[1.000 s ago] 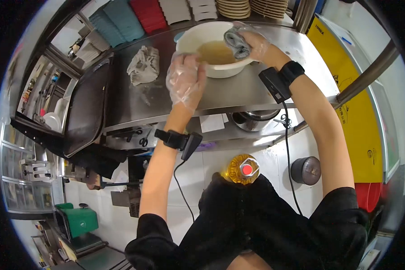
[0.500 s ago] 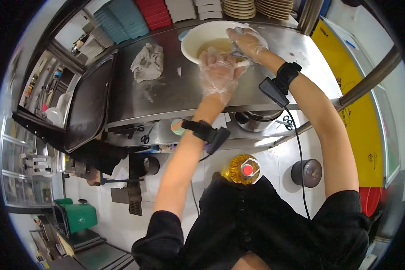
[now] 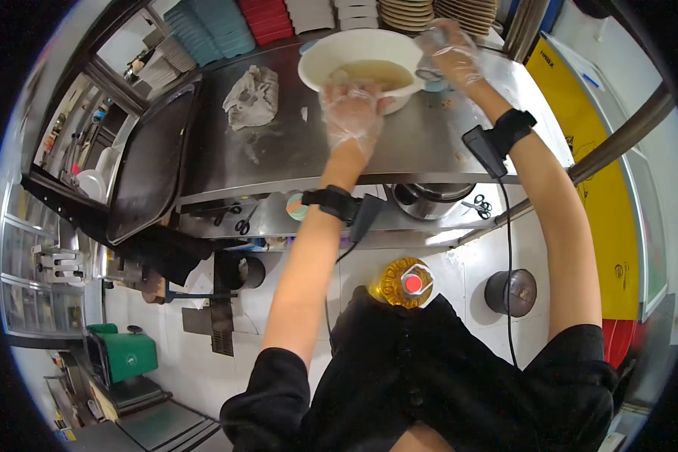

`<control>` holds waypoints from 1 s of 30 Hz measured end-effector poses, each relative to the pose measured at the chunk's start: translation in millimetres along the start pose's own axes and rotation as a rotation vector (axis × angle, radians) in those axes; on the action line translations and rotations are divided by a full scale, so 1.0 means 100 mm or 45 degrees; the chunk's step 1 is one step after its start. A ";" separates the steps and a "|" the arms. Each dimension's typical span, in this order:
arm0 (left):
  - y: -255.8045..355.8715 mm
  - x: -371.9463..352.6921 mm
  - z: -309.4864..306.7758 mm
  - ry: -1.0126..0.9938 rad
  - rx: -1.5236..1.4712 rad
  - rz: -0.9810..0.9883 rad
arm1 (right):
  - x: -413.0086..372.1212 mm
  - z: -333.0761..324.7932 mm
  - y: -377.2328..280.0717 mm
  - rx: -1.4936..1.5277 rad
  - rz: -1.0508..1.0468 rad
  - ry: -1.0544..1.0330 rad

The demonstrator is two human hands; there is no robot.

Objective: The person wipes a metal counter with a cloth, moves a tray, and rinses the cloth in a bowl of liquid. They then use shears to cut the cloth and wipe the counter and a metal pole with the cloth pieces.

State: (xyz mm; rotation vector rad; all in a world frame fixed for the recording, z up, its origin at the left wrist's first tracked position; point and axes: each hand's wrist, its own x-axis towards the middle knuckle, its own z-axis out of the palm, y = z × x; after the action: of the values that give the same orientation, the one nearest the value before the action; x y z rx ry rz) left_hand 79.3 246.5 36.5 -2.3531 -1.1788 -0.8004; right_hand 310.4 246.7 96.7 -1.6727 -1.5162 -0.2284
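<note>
A white basin [image 3: 322, 60] with cloudy water [image 3: 380, 72] stands on the steel table. My left hand [image 3: 352, 114], in a clear plastic glove, grips its near rim with the fingers over the edge. My right hand [image 3: 457, 57], gloved the same way, is just past the basin's right side, closed on a wet-looking grey cloth [image 3: 429, 66]; motion blurs both. Part of a blue-grey object [image 3: 434, 86] shows under the basin's right edge. To the left, a crumpled whitish cloth [image 3: 251, 98] lies on the steel.
Stacked blue [image 3: 212, 34], red [image 3: 267, 19] and cream dishes line the table's back, with round plates [image 3: 407, 13] beside them. A dark tray [image 3: 152, 158] is at left. Below are a pot [image 3: 433, 200] and scissors [image 3: 477, 205]. An oil jug [image 3: 403, 283] stands by my legs.
My right hand has come out of the basin and moved right with the grey cloth. The basin has shifted slightly left, and my left hand has moved slightly left along its rim.
</note>
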 end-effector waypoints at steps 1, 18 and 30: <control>-0.05 0.03 -0.14 -0.110 0.025 -0.029 | -0.09 -0.22 0.00 0.021 -0.084 0.113; -0.03 -0.50 -0.16 0.510 -0.776 -0.142 | -1.47 -0.04 -0.12 -0.488 -0.217 -0.733; 0.14 -0.61 0.06 0.152 -0.696 -0.315 | -1.18 -0.51 1.45 -0.959 0.149 -0.708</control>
State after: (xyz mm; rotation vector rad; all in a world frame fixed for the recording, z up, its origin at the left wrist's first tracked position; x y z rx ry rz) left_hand 63.3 205.8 -8.2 -2.5476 -1.3469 -1.4872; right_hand 429.4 139.0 -11.3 -2.5733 -1.8551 -0.3137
